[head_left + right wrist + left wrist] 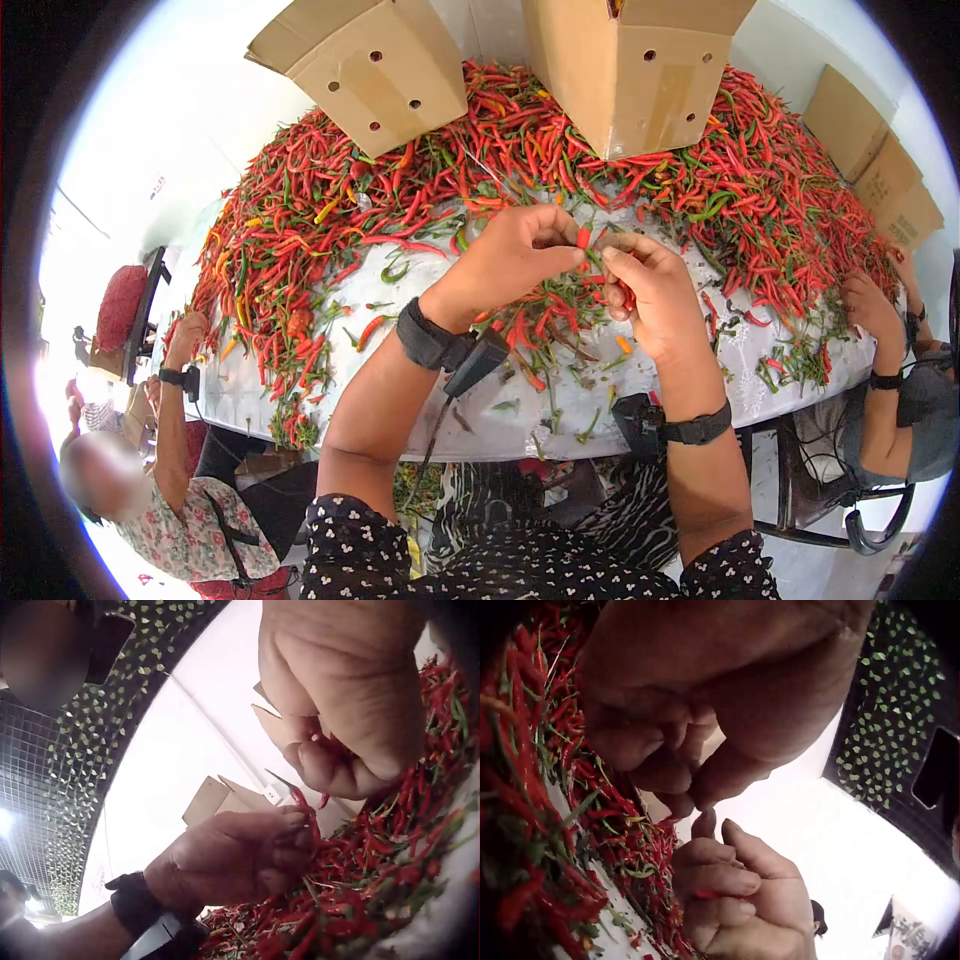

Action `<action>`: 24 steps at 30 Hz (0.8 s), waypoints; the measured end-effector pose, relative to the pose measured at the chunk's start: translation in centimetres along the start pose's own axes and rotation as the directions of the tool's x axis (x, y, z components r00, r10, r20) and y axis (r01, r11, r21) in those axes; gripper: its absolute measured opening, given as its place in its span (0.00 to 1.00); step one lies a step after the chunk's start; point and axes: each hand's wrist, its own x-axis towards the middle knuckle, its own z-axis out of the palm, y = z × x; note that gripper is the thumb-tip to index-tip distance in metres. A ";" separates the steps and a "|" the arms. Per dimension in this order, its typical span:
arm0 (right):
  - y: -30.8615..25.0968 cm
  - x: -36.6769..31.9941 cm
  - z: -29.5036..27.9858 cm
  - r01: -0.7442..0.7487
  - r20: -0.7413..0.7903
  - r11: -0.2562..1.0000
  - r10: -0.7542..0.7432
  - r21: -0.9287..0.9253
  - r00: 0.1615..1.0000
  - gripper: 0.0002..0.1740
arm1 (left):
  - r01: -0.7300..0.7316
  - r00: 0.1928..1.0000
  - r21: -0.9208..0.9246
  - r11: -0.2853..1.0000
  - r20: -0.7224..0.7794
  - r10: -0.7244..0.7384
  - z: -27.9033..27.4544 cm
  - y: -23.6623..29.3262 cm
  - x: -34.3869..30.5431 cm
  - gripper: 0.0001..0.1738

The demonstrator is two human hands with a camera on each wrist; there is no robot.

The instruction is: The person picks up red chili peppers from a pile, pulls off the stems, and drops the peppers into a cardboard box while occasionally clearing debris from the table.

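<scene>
Between thumb and fingers, my left hand (pixel 505 258) pinches a red chili pepper (pixel 303 801) whose green stem points toward the right hand. Close beside it, the right hand (pixel 660 295) has its thumb and index fingertip at the stem. Its other fingers curl over red chili peppers (pixel 628 297), which also peek out in the right wrist view. Both hands are raised over the table, above a loose scatter of chili peppers and green stems (pixel 545 320). In the left wrist view, the left hand's fingers hide most of the pinched pepper.
A large heap of red chili peppers (pixel 770 200) curves around the white-covered table (pixel 390 400). Two cardboard boxes (pixel 375 85) stand at the back on the heap. Other people's hands (pixel 872 305) are at the heap on the left and right sides.
</scene>
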 end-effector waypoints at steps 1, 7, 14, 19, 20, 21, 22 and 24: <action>0.0 -0.1 0.1 0.002 0.000 1.000 -0.002 0.001 1.000 0.07 | -0.001 1.000 0.002 1.000 0.001 0.001 0.2 0.3 0.0 0.06; -0.1 -0.6 0.4 0.088 -0.012 0.993 -0.090 -0.084 0.996 0.08 | 0.015 0.999 -0.051 0.999 -0.044 -0.017 1.0 0.5 -0.2 0.06; 0.0 -0.6 0.1 0.169 -0.061 0.958 -0.188 -0.230 0.980 0.07 | -0.003 0.998 0.084 0.996 -0.062 0.008 1.5 1.4 -0.5 0.07; 0.2 -0.5 -0.1 0.259 0.008 0.783 -0.309 -0.565 0.951 0.07 | -0.079 0.990 0.190 0.979 -0.099 0.099 1.4 1.6 -0.5 0.07; 0.4 -0.4 -0.3 0.297 0.027 0.758 -0.346 -0.581 0.938 0.06 | -0.083 0.990 0.190 0.978 -0.099 0.103 1.4 1.5 -0.5 0.06; 0.6 -0.3 -0.3 0.332 0.045 0.731 -0.382 -0.596 0.923 0.06 | -0.086 0.989 0.190 0.978 -0.098 0.106 1.4 1.4 -0.5 0.05; 0.6 -0.4 -0.4 0.330 0.044 0.732 -0.381 -0.596 0.924 0.06 | -0.085 0.990 0.188 0.978 -0.098 0.105 1.5 1.3 -0.5 0.05; 0.5 -0.5 -0.4 0.328 0.079 0.664 -0.376 -0.672 0.923 0.05 | -0.111 0.983 0.207 0.972 -0.121 0.138 1.7 1.2 -0.5 0.04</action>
